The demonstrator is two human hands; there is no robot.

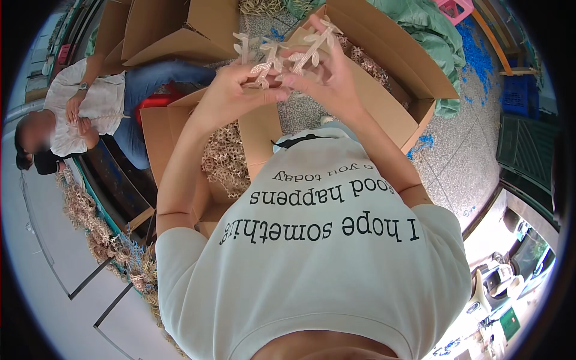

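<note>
Close together in front of my chest, my two hands hold pale beige leaf-sprig pieces, thin stems with small leaves. My left hand [231, 93] is closed with its thumb and fingers round one leaf-sprig piece [270, 60]. The fingers of my right hand [336, 81] are bent round another leaf-sprig piece [315, 51], which slants up to the right. The sprigs overlap between the hands, so I cannot tell whether they are joined. Below my left forearm, an open cardboard box [259, 135] holds many tangled beige pieces [225, 156].
Another open cardboard box [384, 99] with similar pieces stands at the right. More boxes [174, 39] stand at the far left. A seated person [90, 108] is at the left. Green sacking [414, 27] and blue scraps [477, 57] lie at the far right.
</note>
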